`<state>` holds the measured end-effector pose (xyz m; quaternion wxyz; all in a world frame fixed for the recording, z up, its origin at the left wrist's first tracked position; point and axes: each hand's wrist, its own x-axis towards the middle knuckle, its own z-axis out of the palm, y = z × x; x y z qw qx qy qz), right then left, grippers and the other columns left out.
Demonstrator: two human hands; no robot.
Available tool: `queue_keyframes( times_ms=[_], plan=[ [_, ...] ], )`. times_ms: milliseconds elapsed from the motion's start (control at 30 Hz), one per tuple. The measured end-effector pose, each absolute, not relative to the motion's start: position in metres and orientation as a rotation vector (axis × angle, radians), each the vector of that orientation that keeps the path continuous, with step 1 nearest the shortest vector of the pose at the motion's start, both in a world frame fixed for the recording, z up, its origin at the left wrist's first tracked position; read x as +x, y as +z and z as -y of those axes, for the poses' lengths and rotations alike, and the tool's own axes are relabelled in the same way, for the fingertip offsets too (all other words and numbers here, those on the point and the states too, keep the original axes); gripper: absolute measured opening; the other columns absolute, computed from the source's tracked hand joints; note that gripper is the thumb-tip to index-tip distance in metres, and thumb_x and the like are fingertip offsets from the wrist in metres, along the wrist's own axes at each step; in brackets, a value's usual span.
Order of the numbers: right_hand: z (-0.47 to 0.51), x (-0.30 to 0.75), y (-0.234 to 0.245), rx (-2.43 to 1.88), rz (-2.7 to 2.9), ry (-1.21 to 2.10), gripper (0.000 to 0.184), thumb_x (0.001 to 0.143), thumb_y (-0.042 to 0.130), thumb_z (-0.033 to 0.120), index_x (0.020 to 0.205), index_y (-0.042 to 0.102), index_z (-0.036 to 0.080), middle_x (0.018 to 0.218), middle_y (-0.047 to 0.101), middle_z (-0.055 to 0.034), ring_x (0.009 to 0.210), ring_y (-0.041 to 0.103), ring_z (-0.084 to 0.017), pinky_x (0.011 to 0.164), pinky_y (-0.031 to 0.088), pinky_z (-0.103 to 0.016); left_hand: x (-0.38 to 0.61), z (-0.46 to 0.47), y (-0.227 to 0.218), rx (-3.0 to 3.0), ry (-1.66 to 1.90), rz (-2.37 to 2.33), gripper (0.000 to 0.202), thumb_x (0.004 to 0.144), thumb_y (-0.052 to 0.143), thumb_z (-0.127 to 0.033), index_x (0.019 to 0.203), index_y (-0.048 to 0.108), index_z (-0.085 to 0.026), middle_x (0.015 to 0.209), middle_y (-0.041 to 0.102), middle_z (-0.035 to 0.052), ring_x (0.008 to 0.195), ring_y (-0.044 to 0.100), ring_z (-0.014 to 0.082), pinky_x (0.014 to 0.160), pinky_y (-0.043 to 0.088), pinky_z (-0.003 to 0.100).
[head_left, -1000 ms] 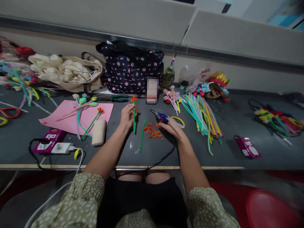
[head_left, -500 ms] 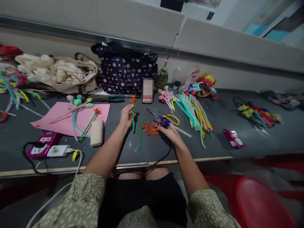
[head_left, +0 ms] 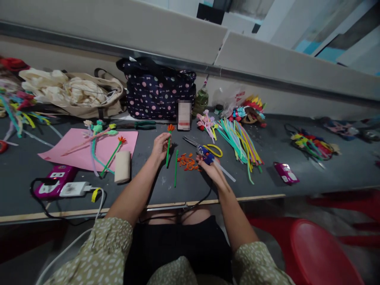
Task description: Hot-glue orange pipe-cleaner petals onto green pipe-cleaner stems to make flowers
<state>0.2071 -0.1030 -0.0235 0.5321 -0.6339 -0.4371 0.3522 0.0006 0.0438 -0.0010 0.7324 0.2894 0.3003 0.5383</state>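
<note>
My left hand (head_left: 161,146) pinches the green stem of a pipe-cleaner flower (head_left: 170,128) with an orange head, held above the dark table and tilted slightly. Beside it a loose green pipe cleaner (head_left: 176,168) lies on the table, next to a pile of short orange pipe-cleaner pieces (head_left: 187,162). My right hand (head_left: 208,166) is closed around a blue glue gun (head_left: 207,154) with a clear glue stick (head_left: 226,173) out of its back. Scissors with a yellow handle (head_left: 216,150) lie just behind the gun. Its nozzle is hard to make out.
On the left, pink paper (head_left: 80,146) bears finished pipe-cleaner flowers, near a beige roll (head_left: 122,168) and a purple power strip (head_left: 56,178). A patterned bag (head_left: 160,93) and a phone (head_left: 184,115) stand behind. Bundled pipe cleaners (head_left: 242,144) lie right; a red stool (head_left: 323,253) stands below.
The flower in my left hand has shifted a little right and now leans slightly. My right hand keeps its grip on the glue gun. The camera view has turned slightly.
</note>
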Motion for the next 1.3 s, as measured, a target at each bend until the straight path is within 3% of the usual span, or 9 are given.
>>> queue_keyframes(
  times_ms=[133, 333, 500, 633, 833, 1000, 1200, 1300],
  plan=[
    [0.123, 0.211, -0.027, -1.614, 0.93, 0.853, 0.034, 0.069, 0.073, 0.041, 0.094, 0.064, 0.02, 0.098, 0.073, -0.007, 0.076, 0.073, -0.023, 0.06, 0.06, -0.033, 0.001, -0.045, -0.003, 0.635, 1.173, -0.671, 0.03, 0.057, 0.084, -0.03, 0.073, 0.062, -0.016, 0.058, 0.053, -0.0062, 0.044, 0.044, 0.0043, 0.043, 0.037, 0.017],
    [0.124, 0.189, -0.019, -1.531, 0.873, 0.983, 0.04, 0.062, 0.078, 0.044, 0.09, 0.064, 0.019, 0.095, 0.074, -0.0086, 0.085, 0.075, -0.026, 0.067, 0.062, -0.033, 0.004, -0.043, -0.005, 0.717, 1.122, -0.607, 0.031, 0.056, 0.084, -0.03, 0.07, 0.061, -0.016, 0.053, 0.048, -0.0076, 0.043, 0.038, 0.0042, 0.043, 0.033, 0.018],
    [0.096, 0.188, 0.019, -1.504, 0.936, 0.957, 0.037, 0.063, 0.079, 0.046, 0.083, 0.063, 0.02, 0.092, 0.073, -0.0065, 0.067, 0.072, -0.019, 0.05, 0.056, -0.025, 0.004, -0.04, -0.003, 0.756, 1.105, -0.584, 0.031, 0.056, 0.083, -0.031, 0.066, 0.057, -0.016, 0.05, 0.043, -0.0081, 0.041, 0.036, 0.0047, 0.042, 0.031, 0.019],
    [0.069, 0.198, 0.045, -1.483, 1.007, 0.999, 0.036, 0.062, 0.081, 0.044, 0.081, 0.06, 0.021, 0.075, 0.07, -0.0016, 0.053, 0.064, -0.014, 0.04, 0.047, -0.021, 0.004, -0.039, -0.001, 0.76, 1.09, -0.572, 0.032, 0.055, 0.084, -0.031, 0.066, 0.058, -0.016, 0.052, 0.047, -0.0069, 0.042, 0.038, 0.0053, 0.041, 0.031, 0.019],
    [0.047, 0.189, 0.026, -1.367, 1.152, 0.963, 0.038, 0.074, 0.07, 0.058, 0.075, 0.064, 0.021, 0.06, 0.062, 0.0026, 0.045, 0.051, -0.009, 0.045, 0.045, -0.021, 0.005, -0.036, 0.001, 0.665, 1.092, -0.647, 0.035, 0.052, 0.087, -0.029, 0.071, 0.062, -0.014, 0.059, 0.056, -0.0041, 0.047, 0.047, 0.0053, 0.044, 0.036, 0.017],
    [0.055, 0.177, 0.007, -1.376, 1.154, 0.905, 0.039, 0.076, 0.07, 0.06, 0.082, 0.069, 0.021, 0.06, 0.065, 0.0013, 0.054, 0.062, -0.013, 0.058, 0.053, -0.025, 0.01, -0.035, -0.001, 0.655, 1.1, -0.687, 0.035, 0.052, 0.089, -0.029, 0.07, 0.064, -0.013, 0.061, 0.059, -0.0027, 0.048, 0.049, 0.0048, 0.045, 0.037, 0.017],
    [0.055, 0.175, 0.013, -1.378, 0.988, 0.887, 0.044, 0.074, 0.071, 0.064, 0.073, 0.066, 0.02, 0.067, 0.069, -0.001, 0.044, 0.057, -0.01, 0.046, 0.046, -0.023, 0.009, -0.037, -0.004, 0.647, 1.13, -0.685, 0.034, 0.056, 0.089, -0.03, 0.071, 0.063, -0.014, 0.053, 0.05, -0.0066, 0.043, 0.043, 0.0031, 0.043, 0.035, 0.016],
    [0.053, 0.177, 0.015, -1.355, 0.968, 0.852, 0.045, 0.075, 0.07, 0.064, 0.068, 0.066, 0.02, 0.057, 0.065, -0.0002, 0.04, 0.052, -0.01, 0.043, 0.043, -0.023, 0.008, -0.038, -0.006, 0.654, 1.142, -0.688, 0.035, 0.056, 0.089, -0.031, 0.072, 0.063, -0.014, 0.052, 0.049, -0.0072, 0.042, 0.042, 0.003, 0.043, 0.034, 0.016]
  ],
)
